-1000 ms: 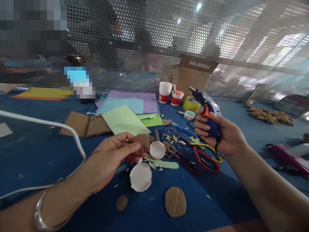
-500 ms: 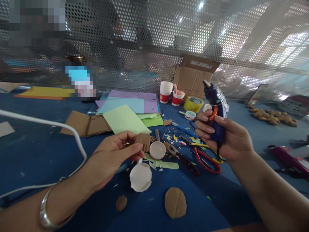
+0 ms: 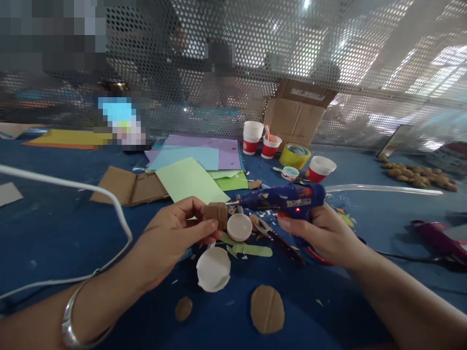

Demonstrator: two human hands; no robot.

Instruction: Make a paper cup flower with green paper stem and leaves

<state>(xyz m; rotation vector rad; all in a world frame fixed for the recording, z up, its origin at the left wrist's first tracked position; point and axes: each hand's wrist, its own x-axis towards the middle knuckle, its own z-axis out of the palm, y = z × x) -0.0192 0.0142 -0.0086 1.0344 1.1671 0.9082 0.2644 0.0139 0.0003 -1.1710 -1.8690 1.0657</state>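
Holding glue gun (image 3: 288, 198), cluttered blue table (image 3: 44, 228), mesh wall (image 3: 365, 58)

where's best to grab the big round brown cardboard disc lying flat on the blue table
Its rim, from above: the big round brown cardboard disc lies flat on the blue table with bare space around it, so likely lift one edge first.

A blue cloth table cover (image 3: 54, 233) carries a light green paper sheet (image 3: 184, 180) lying over a light blue sheet (image 3: 186, 158) and a purple sheet (image 3: 226, 148), with flattened brown cardboard (image 3: 127, 187) to their left. Farther off stand stacked red-and-white paper cups (image 3: 251, 137), a yellow tape roll (image 3: 295, 155) and a brown cardboard box (image 3: 295, 116) against a perforated metal screen (image 3: 365, 48). Near lie an oval brown cardboard disc (image 3: 267, 308) and a white round cup piece (image 3: 213, 269); a white cable (image 3: 73, 187) loops at the left.
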